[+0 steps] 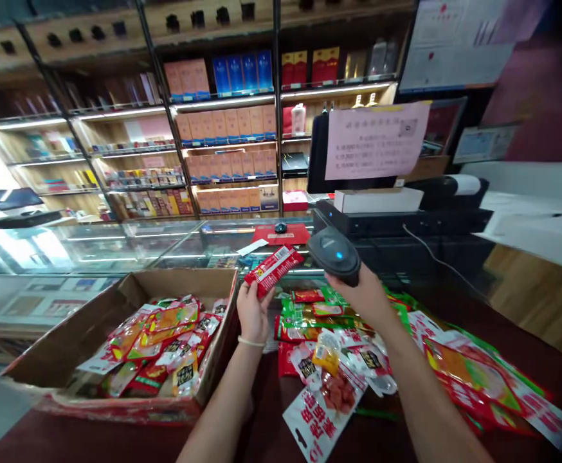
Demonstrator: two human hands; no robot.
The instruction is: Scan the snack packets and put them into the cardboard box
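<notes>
My left hand is closed on a small red snack packet, held up above the counter. My right hand grips a black handheld barcode scanner with a blue light, its head pointed toward the red packet a short gap away. Below both hands lies a loose heap of snack packets in red, green and white on the dark red counter.
An open cardboard box with several snack packets stands at the left. More packets spread to the right. Behind are a glass display case, a monitor with a pink paper notice, a receipt printer and shelves of boxed goods.
</notes>
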